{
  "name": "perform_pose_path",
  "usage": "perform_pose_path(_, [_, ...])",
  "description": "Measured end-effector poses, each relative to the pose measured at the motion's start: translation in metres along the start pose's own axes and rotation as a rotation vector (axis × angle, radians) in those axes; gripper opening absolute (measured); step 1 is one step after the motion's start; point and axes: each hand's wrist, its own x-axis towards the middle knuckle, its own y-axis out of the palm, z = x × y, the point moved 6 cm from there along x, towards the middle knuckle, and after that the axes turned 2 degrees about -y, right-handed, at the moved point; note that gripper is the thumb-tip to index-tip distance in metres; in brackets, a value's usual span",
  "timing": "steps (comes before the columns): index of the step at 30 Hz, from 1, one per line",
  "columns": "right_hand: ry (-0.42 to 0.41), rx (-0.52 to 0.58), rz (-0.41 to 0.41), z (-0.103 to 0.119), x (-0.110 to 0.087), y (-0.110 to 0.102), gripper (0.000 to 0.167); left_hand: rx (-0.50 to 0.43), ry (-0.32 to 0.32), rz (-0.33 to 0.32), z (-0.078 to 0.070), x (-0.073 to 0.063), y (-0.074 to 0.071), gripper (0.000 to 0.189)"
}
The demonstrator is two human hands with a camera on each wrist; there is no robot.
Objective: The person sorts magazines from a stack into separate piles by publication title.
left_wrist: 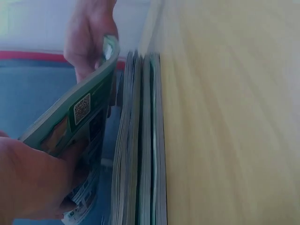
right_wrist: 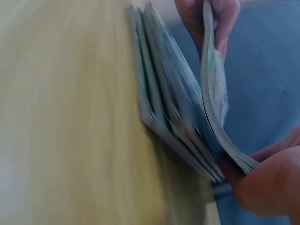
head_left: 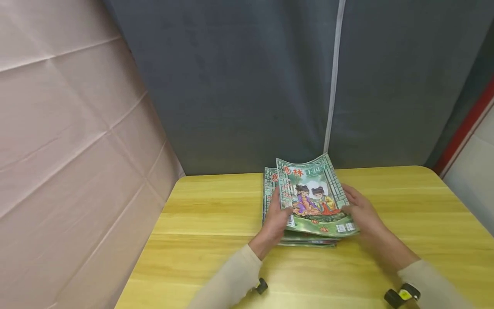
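A green illustrated magazine, its cover showing two figures in robes, is held up between both hands. My left hand grips its left edge, thumb over the cover and fingers beneath. On the opposite edge my right hand pinches it the same way. The magazine bows between the two grips, as the right wrist view shows. Underneath lies a stack of several magazines, mostly covered in the head view, with a similar green cover showing on top at its left side.
The stack lies on a yellow wood-grain table, near its back edge. Behind it hangs a dark grey curtain with a pale seam. A pinkish creased cloth wall stands at the left, and a red strip runs along the right.
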Motion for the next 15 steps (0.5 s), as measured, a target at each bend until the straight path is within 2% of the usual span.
perform_pose_path(4, [-0.019, -0.019, 0.023, 0.0, -0.003, -0.03, 0.076, -0.06, -0.028, 0.013, 0.004, 0.004, 0.025, 0.098])
perform_pose_path(9, [0.014, -0.017, 0.016, -0.006, -0.008, -0.067, 0.073, -0.062, -0.071, 0.04, 0.008, 0.009, 0.058, 0.099])
perform_pose_path(12, [0.033, 0.016, -0.002, -0.01, -0.011, -0.088, 0.071, -0.059, -0.079, 0.059, 0.009, 0.011, 0.079, 0.099])
perform_pose_path(15, [0.044, 0.077, -0.017, -0.014, -0.016, -0.107, 0.072, -0.095, -0.071, 0.081, 0.009, 0.014, 0.1, 0.099])
